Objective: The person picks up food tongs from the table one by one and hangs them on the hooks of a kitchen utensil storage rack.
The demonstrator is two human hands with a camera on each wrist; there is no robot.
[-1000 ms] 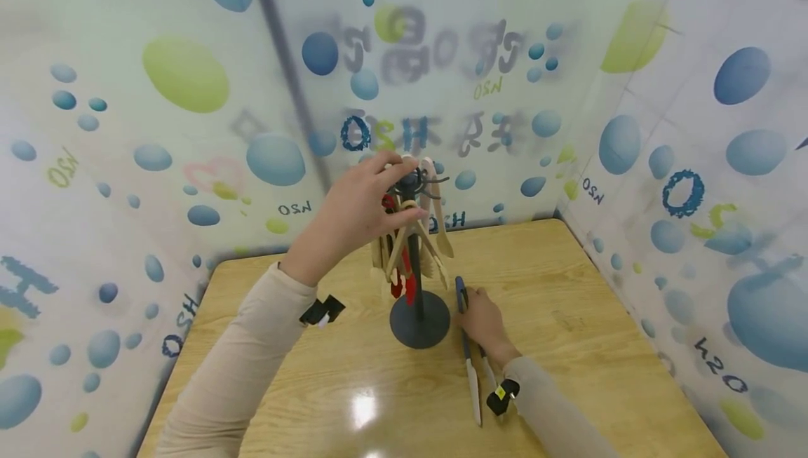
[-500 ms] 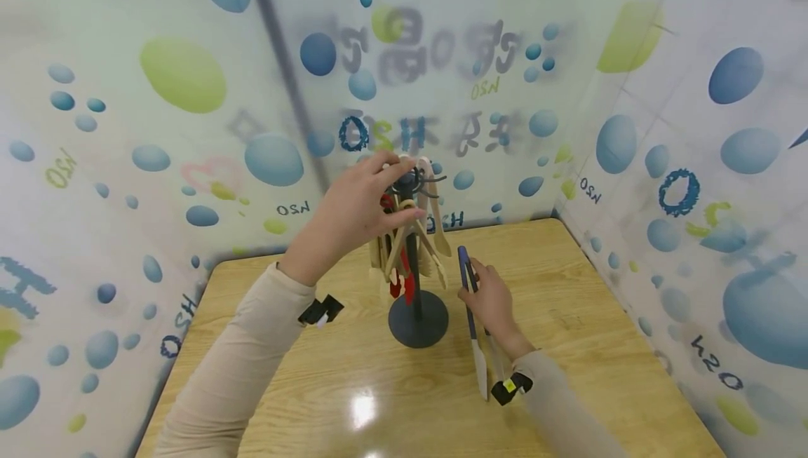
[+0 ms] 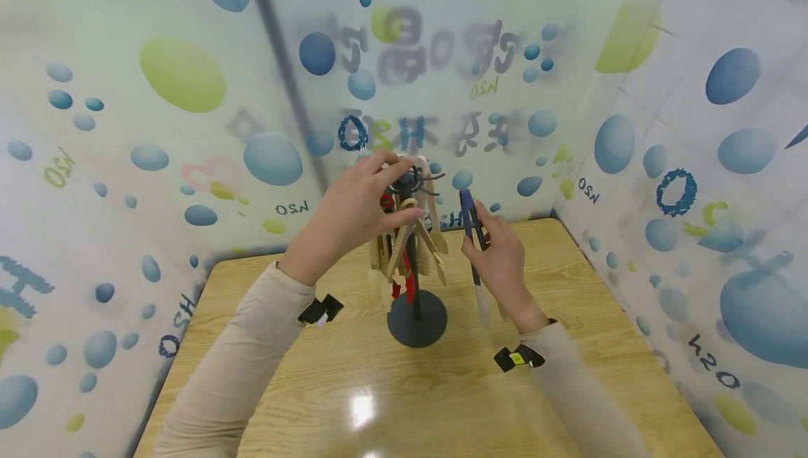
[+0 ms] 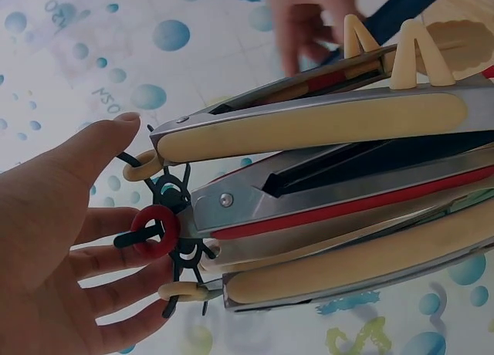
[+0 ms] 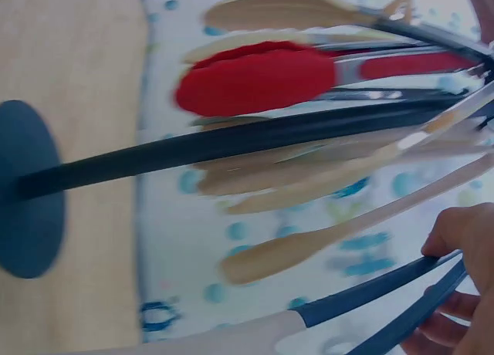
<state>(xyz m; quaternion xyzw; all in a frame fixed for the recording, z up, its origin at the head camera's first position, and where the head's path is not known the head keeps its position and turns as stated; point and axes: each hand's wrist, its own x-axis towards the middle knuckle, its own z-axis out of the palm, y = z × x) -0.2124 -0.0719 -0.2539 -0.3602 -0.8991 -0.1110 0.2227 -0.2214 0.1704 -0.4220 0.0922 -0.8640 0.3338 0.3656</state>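
Observation:
A black stand (image 3: 416, 321) rises from a round base, with curved hooks at its top. My left hand (image 3: 356, 209) spans the hook crown, fingers spread behind the hooks and thumb beside a beige hanging ring in the left wrist view. From the hooks hang beige-handled tongs (image 4: 309, 131), tongs with red scalloped tips (image 5: 262, 81) and a beige spoon-shaped utensil (image 5: 278, 255). To the right of the stand, my right hand (image 3: 501, 254) pinches dark-blue-handled tongs (image 3: 468, 219) between thumb and fingers. Their blue end points up and the pale tips hang down, slightly apart.
The stand is on a wooden table (image 3: 315, 374), with a bright light reflection on its front part. A patterned wall (image 3: 252, 58) with blue and green bubbles closes in the back and both sides. Black cameras are strapped to both wrists.
My right hand has raised the blue-handled tongs from lying near the tabletop to hanging upright beside the hook crown. My left hand stays at the stand's top.

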